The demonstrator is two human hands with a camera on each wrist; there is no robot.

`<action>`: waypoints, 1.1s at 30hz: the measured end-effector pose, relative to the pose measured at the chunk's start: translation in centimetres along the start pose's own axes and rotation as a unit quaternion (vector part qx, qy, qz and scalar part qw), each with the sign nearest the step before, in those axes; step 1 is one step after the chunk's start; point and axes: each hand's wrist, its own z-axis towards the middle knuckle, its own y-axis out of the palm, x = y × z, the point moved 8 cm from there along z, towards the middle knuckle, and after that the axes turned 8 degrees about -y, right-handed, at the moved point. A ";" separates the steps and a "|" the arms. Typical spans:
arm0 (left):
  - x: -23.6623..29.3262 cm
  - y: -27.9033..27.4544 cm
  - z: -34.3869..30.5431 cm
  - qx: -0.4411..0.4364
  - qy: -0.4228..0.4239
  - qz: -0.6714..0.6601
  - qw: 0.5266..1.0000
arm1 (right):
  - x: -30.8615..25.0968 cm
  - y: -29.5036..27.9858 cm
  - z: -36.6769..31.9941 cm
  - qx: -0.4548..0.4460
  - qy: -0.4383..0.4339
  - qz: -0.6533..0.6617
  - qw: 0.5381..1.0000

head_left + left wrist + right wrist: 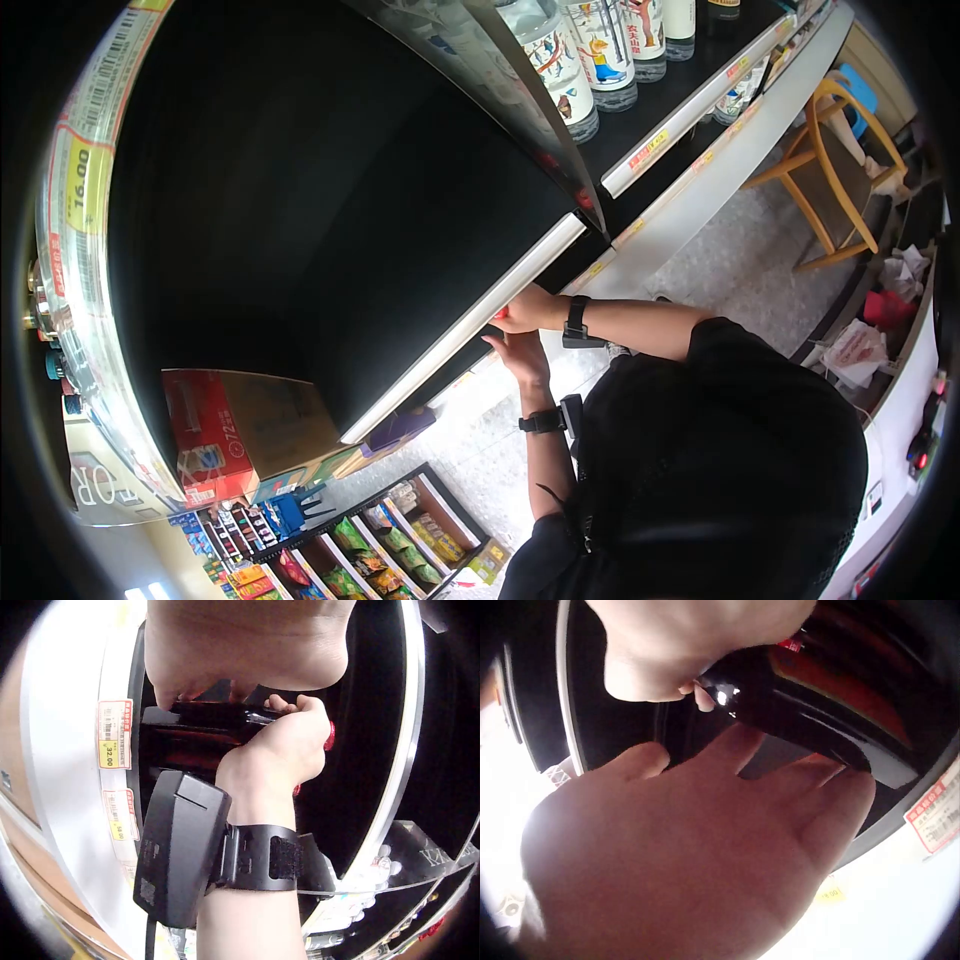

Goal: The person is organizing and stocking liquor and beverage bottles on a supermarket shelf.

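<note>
At the lower shelf front in the head view, my right hand [532,309] and left hand [525,358] work close together. A dark bottle [821,712] shows in both wrist views. My right hand [279,746] grips the bottle by its neck, with a red cap [330,736] showing just past the fist. The left hand [682,840] lies along the lower body, fingers spread and fairly straight, thumb held away from the bottle. Its fingertips are partly hidden at the bottle's edge. A second red cap [298,790] shows beside the right wrist.
A white price rail [112,791] with tags runs past the bottle's base. Above the hands, a white shelf edge [465,325] fronts a black shelf [330,200]. Decorated clear bottles [600,60] stand farther along. A wooden chair [835,170] and a snack rack [370,545] flank the aisle.
</note>
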 end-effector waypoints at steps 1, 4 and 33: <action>0.2 0.2 0.1 -0.009 0.000 0.011 1.000 | 0.8 0.6 0.0 -0.039 0.060 0.004 0.997; 0.0 0.0 1.0 -0.019 -0.016 0.025 0.999 | 2.4 1.4 0.4 -0.121 0.141 -0.022 0.982; -1.4 2.2 3.3 -0.010 -0.045 -0.041 0.998 | -0.5 -3.1 -5.1 -0.196 0.245 -0.031 0.949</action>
